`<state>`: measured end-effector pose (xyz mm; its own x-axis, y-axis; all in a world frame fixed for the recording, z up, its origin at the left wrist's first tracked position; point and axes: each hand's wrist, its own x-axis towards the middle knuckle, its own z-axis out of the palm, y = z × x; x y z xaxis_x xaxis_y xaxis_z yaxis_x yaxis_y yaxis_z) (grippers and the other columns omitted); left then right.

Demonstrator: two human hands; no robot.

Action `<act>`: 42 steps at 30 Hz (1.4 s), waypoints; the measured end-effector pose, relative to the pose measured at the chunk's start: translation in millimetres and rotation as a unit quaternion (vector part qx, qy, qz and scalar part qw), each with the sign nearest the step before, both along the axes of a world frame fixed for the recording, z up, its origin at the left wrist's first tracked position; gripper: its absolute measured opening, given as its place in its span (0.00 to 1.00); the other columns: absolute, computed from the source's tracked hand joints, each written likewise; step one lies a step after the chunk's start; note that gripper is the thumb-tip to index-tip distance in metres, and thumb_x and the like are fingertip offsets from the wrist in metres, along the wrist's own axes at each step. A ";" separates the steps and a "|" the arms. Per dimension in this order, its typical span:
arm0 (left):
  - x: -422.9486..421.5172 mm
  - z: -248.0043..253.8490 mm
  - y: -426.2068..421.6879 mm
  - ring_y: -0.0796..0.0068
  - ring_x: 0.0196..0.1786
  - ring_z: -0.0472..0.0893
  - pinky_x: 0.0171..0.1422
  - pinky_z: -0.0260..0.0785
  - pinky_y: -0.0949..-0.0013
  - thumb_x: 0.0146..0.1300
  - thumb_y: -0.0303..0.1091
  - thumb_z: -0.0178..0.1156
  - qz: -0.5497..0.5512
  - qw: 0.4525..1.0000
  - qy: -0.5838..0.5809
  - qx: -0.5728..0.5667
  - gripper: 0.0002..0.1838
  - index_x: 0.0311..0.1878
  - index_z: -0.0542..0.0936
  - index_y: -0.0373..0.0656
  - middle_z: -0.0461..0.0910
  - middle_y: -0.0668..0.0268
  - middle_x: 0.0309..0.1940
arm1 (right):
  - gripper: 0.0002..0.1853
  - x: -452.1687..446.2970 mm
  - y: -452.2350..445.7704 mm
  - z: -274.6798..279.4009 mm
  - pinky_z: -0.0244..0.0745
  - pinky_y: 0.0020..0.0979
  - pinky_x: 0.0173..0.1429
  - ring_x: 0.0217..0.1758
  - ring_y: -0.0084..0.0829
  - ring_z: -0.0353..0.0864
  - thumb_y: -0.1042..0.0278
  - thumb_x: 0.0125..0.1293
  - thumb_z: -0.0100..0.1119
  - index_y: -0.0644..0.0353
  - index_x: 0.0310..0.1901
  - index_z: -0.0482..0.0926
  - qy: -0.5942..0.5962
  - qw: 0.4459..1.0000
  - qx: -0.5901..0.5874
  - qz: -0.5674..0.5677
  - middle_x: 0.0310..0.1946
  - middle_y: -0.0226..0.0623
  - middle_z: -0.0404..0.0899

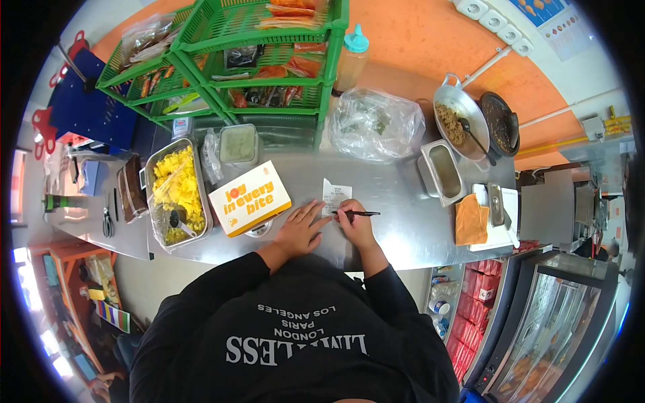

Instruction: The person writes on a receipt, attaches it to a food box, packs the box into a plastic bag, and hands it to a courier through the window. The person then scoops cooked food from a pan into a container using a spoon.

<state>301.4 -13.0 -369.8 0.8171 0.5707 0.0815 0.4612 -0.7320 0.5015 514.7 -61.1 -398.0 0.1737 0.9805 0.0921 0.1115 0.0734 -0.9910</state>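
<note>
A paper receipt (337, 195) lies on the steel table in front of me. My right hand (356, 226) is closed around a black pen (366, 213), whose tip end is at the receipt's lower part. Flat beside the receipt rests my left hand (300, 228), fingers stretched out, the fingertips at the paper's left edge. Just left of that hand is a white and yellow food box (250, 199) printed "joy in every bite". It sits on a white device, mostly hidden beneath it.
Left stands a metal tray of yellow food (178, 191); behind are green racks (262, 101) with packets and a plastic bag (377, 124). Toward the right are a pan of minced food (462, 121), a steel container (441, 172), an orange cloth (471, 220) and a white board (500, 228).
</note>
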 end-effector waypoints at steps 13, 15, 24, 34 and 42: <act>-0.7 0.7 0.3 0.54 0.81 0.56 0.81 0.51 0.50 0.66 0.43 0.58 0.002 1.000 0.013 -0.016 0.26 0.68 0.74 0.54 0.60 0.58 0.78 | 0.04 21.9 2.3 -1.3 0.75 0.24 0.39 0.37 0.20 0.80 0.78 0.70 0.58 0.61 0.39 0.72 0.032 0.998 -0.032 0.042 0.36 0.33 0.77; -0.5 -1.7 0.1 0.54 0.81 0.56 0.81 0.51 0.50 0.66 0.43 0.58 0.003 1.000 0.009 -0.011 0.26 0.68 0.74 0.54 0.60 0.58 0.78 | 0.04 30.8 7.1 7.2 0.75 0.24 0.39 0.36 0.20 0.80 0.78 0.70 0.58 0.61 0.39 0.72 0.043 0.994 -0.072 0.065 0.34 0.32 0.77; -1.8 -3.6 0.5 0.53 0.81 0.56 0.81 0.51 0.49 0.66 0.43 0.57 -0.004 1.000 0.005 0.004 0.27 0.69 0.73 0.52 0.58 0.58 0.79 | 0.06 48.7 35.6 19.8 0.77 0.29 0.37 0.31 0.26 0.84 0.74 0.69 0.60 0.63 0.39 0.72 -0.017 0.995 -0.091 0.044 0.30 0.38 0.80; -4.7 -15.2 -0.8 0.50 0.81 0.54 0.82 0.48 0.49 0.67 0.42 0.58 -0.034 0.999 0.006 0.014 0.33 0.75 0.67 0.53 0.55 0.51 0.80 | 0.29 25.5 18.1 55.0 0.78 0.51 0.46 0.41 0.54 0.85 0.42 0.63 0.67 0.67 0.45 0.77 -0.492 0.820 -0.290 -0.033 0.36 0.53 0.84; -86.5 65.1 -13.5 0.46 0.72 0.64 0.74 0.57 0.43 0.60 0.42 0.67 0.066 0.977 -0.129 -0.159 0.23 0.59 0.78 0.49 0.67 0.50 0.67 | 0.25 -0.1 20.2 26.4 0.80 0.48 0.50 0.48 0.53 0.84 0.53 0.57 0.74 0.60 0.50 0.77 -0.485 0.828 -0.279 0.041 0.41 0.52 0.83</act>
